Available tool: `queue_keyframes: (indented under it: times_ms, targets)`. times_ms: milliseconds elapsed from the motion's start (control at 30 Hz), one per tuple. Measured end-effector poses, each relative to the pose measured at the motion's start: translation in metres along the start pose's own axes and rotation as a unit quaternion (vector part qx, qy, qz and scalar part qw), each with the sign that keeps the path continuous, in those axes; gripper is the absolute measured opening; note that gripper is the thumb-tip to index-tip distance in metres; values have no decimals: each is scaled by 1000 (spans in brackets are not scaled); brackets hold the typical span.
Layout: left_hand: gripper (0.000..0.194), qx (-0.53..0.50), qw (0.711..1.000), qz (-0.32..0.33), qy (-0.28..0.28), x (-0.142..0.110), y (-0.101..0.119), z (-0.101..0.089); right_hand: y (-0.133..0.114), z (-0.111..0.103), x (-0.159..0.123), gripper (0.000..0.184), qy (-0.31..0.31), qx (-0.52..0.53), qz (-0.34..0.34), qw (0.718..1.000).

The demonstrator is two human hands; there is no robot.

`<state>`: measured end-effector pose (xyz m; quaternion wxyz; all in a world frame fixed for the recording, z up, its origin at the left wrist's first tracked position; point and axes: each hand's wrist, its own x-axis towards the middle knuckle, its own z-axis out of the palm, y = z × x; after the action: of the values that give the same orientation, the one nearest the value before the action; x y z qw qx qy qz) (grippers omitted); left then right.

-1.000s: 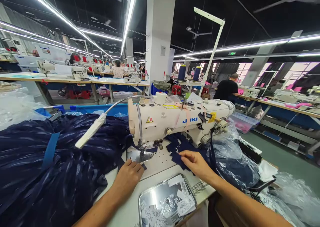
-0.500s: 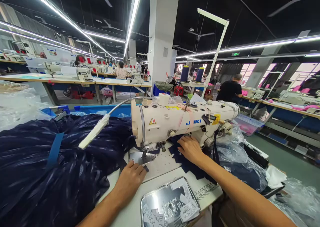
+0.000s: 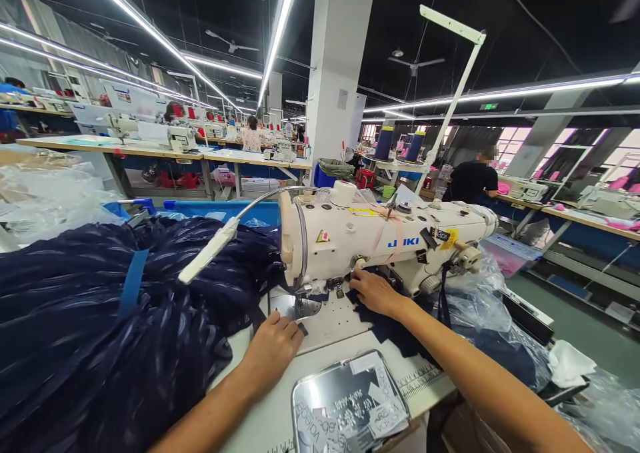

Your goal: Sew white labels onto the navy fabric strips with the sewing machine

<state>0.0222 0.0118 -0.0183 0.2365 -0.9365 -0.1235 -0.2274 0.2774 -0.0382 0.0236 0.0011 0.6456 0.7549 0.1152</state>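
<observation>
Pieces (image 3: 395, 336) of navy cloth lie in a loose heap just below and right of the middle of the frame, partly under the arm of the machine (image 3: 325, 240). The right hand (image 3: 377, 292) is over them, palm down, with its fingertips close to a knob (image 3: 359, 262) on the machine; whether its grip is closed on any cloth, I cannot tell. The left hand (image 3: 274, 348), low in the middle of the frame, is on the bench (image 3: 270, 420) with its fingers curled, just in front of the metal plate (image 3: 285, 305). A dark scrap (image 3: 303, 329) shows at its fingers, but I cannot tell whether the grip holds it.

At the bottom centre is a shiny tin (image 3: 330, 381) with printed labels (image 3: 385, 421) on it. Ruler marks (image 3: 425, 381) run along the bench to its right.

Navy garments (image 3: 165, 366) fill the lower left of the frame, a blue strip (image 3: 133, 283) across them, and a white lamp (image 3: 209, 250) on a bent metal neck hangs over their right side. Clear plastic (image 3: 475, 290) is bunched right of the machine. Two dark spools (image 3: 384, 144) stand beyond it, and a person (image 3: 470, 180) in a black top is at the right.
</observation>
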Motion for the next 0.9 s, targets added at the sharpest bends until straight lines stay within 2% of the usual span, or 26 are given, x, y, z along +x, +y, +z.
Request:
queue_keyframes:
  times_ms: [200,367,500,633,767,900]
  targets:
    - [22,0,1000,2,1,0,1,-2,3,-6,-12,26,10,6,-19,1000]
    - [22,7,1000,-1,8,-1,1,-1,0,-2,-7,9,-6,-3,-55,998]
    - [21,11,1000,-2,8,-1,1,-2,1,0,-4,4,0,-10,-69,998]
    - [22,10,1000,1,11,0,1,-1,-1,0,-6,12,21,-13,-68,997]
    - [20,10,1000,2,2,0,2,0,-24,-1,-1,21,58,-5,-62,996]
    - [16,13,999,12,-32,-2,2,-3,-59,8,10,26,62,83,-137,985]
